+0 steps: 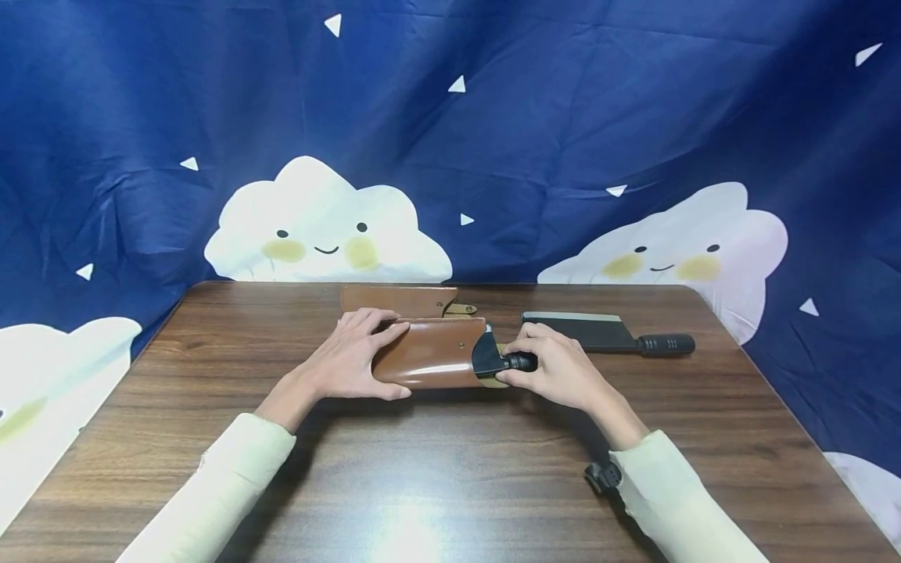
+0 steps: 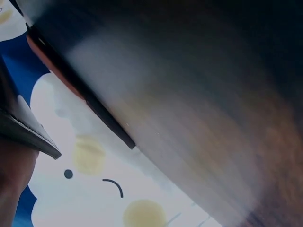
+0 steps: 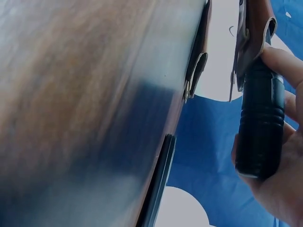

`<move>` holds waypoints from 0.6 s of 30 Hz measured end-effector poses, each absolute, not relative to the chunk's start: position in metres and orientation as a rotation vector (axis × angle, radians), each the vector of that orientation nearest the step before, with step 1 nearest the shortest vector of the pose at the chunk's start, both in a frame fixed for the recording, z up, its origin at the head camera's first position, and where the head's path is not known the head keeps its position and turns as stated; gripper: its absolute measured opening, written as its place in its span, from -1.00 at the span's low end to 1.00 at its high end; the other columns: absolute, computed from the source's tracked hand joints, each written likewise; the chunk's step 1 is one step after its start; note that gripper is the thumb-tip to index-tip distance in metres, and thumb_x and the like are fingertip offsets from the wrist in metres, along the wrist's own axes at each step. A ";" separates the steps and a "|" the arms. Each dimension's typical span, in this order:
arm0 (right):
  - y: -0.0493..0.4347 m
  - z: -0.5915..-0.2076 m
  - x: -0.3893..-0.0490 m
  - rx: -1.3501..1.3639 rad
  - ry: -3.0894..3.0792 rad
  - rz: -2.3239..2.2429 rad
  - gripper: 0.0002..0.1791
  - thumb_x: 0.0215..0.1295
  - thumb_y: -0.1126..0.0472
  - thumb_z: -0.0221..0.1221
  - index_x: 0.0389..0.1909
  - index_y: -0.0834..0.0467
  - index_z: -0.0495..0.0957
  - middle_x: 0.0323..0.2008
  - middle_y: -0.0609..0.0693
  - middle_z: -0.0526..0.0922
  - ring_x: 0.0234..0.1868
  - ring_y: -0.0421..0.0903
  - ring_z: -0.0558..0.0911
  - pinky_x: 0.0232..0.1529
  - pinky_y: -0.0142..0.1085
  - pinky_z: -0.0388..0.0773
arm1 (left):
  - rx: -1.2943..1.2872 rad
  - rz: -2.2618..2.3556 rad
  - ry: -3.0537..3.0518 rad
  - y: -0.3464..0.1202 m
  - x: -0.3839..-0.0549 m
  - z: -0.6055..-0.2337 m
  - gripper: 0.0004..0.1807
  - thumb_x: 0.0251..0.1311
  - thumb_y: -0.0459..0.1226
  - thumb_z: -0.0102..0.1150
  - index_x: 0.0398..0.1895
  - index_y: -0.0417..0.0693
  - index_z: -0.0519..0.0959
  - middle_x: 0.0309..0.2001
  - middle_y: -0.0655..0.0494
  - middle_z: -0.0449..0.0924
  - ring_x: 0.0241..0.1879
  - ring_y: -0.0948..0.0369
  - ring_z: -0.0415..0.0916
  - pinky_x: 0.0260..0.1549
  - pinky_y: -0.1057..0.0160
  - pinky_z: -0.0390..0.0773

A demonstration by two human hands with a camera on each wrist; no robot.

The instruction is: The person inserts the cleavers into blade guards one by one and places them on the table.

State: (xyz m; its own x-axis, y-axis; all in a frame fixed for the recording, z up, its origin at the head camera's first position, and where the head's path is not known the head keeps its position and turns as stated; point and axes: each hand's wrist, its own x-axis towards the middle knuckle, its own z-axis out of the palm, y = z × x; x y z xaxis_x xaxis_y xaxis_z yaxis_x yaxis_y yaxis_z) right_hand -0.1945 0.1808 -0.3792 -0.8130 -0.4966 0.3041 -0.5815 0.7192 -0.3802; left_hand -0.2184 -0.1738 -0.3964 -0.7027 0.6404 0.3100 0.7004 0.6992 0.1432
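Observation:
A brown leather knife sheath [image 1: 429, 352] is held by my left hand [image 1: 345, 360] at its left end, with the thumb along the near edge and the fingers over the far edge. Most of a cleaver's blade is inside it; a black part of the blade [image 1: 487, 356] shows at the mouth. My right hand [image 1: 559, 367] grips the cleaver's black ridged handle [image 3: 260, 123], the thumb close to the sheath mouth in the right wrist view. Only a corner of the sheath [image 2: 28, 132] and part of the left hand [image 2: 16, 175] appear in the left wrist view.
Behind the held sheath lies a second brown sheath [image 1: 397, 299] with a snap strap [image 1: 461, 310]. Another cleaver [image 1: 594, 332] lies at the back right, its handle pointing right. The wooden table [image 1: 450, 469] ends at a blue cloud-patterned curtain [image 1: 507, 141].

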 end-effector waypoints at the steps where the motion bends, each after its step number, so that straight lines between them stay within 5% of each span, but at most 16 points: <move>1: 0.180 -0.379 -0.194 0.865 -2.743 0.692 -0.64 0.07 -0.07 0.51 -0.17 0.03 0.79 -0.31 -0.26 0.51 -0.33 -0.25 0.46 -0.47 -0.27 0.37 | -1.071 -0.368 -2.672 -0.173 -0.218 -0.396 0.15 -0.17 0.49 0.26 0.44 -0.01 0.43 0.31 0.02 0.36 0.28 0.04 0.24 0.16 -0.09 0.21; 18: 0.176 -0.382 -0.193 0.894 -2.728 0.682 -0.67 0.10 -0.11 0.49 -0.20 -0.01 0.79 -0.33 -0.31 0.50 -0.39 -0.30 0.47 -0.48 -0.31 0.37 | -1.085 -0.356 -2.669 -0.163 -0.218 -0.397 0.13 -0.13 0.48 0.23 0.44 -0.03 0.44 0.30 0.02 0.36 0.27 0.04 0.24 0.12 -0.09 0.22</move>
